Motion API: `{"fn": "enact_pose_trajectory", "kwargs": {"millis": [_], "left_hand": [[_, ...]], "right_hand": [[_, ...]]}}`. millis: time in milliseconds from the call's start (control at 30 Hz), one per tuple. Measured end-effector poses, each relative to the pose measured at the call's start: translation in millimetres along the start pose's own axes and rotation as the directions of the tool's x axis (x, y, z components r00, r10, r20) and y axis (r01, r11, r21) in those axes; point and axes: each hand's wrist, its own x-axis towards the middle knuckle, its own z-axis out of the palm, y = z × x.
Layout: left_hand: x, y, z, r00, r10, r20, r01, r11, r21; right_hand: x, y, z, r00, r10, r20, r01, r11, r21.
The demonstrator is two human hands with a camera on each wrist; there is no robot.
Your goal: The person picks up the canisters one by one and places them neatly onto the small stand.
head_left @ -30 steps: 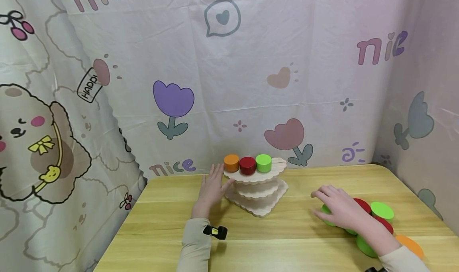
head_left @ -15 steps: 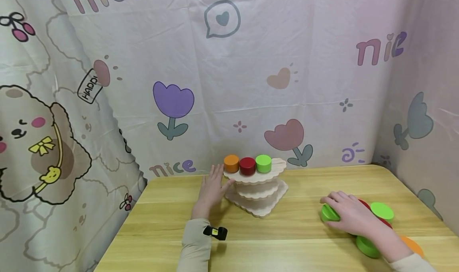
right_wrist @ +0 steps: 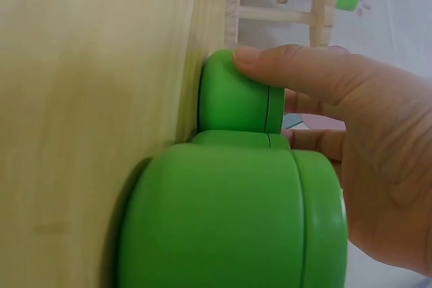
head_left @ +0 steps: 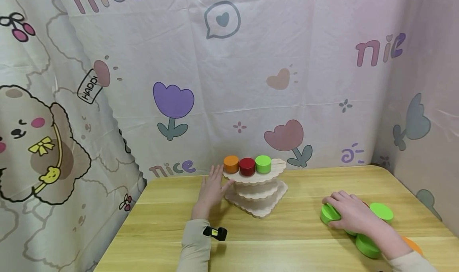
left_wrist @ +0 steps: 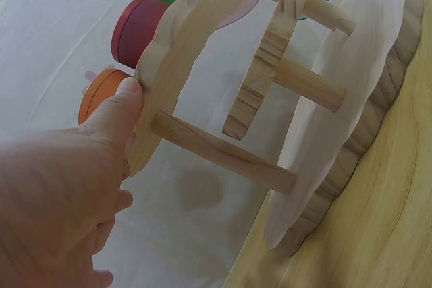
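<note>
A tiered wooden stand (head_left: 256, 200) with scalloped shelves stands on the table. Its top shelf carries an orange round block (head_left: 231, 164), a dark red one (head_left: 247, 167) and a light green one (head_left: 263, 164). My left hand (head_left: 210, 192) lies at the stand's left side, fingers extended, its thumb (left_wrist: 118, 109) touching the top shelf's rim beside the orange block. Over on the right, my right hand (head_left: 353, 214) grips a green round block (right_wrist: 236, 92) between thumb and fingers, low at the tabletop. Behind that block, another green block (right_wrist: 216, 214) shows large in the right wrist view.
More round blocks cluster around the right hand and forearm: a light green one (head_left: 381, 212), another green one (head_left: 367, 246) and an orange one (head_left: 412, 246) partly behind the forearm. A printed curtain (head_left: 251, 64) hangs behind the wooden table (head_left: 165, 224).
My right hand has come down and to the right onto the nearest green block and now grips it. The left hand and the stand have stayed in place.
</note>
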Motion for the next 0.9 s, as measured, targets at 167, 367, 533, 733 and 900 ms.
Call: {"fn": "enact_pose_trajectory", "kwargs": {"millis": [167,367,533,733,900], "left_hand": [[-0.5,0.0,-0.2,1.000,0.001,0.002,-0.001,1.000,0.006],[-0.6,-0.9,0.3,1.000,0.000,0.004,0.000,1.000,0.005],[-0.7,-1.3,0.8,1.000,-0.001,0.004,0.001,1.000,0.004],[-0.3,-1.2,0.6,1.000,-0.005,0.007,0.005,1.000,0.003],[0.0,-0.6,0.1,1.000,-0.006,0.005,0.006,1.000,0.004]], "right_hand": [[5.7,-0.9,0.6,1.000,0.006,0.025,-0.006,1.000,0.009],[15.9,-0.5,0.2,1.000,-0.003,0.003,0.003,1.000,0.014],[25.8,-0.8,-1.8,1.000,-0.013,-0.018,0.013,1.000,0.024],[38.2,-3.9,-4.5,0.999,-0.019,-0.036,0.020,0.999,0.030],[49.5,-6.9,-9.5,0.998,-0.034,-0.054,0.036,0.999,0.041]]}}
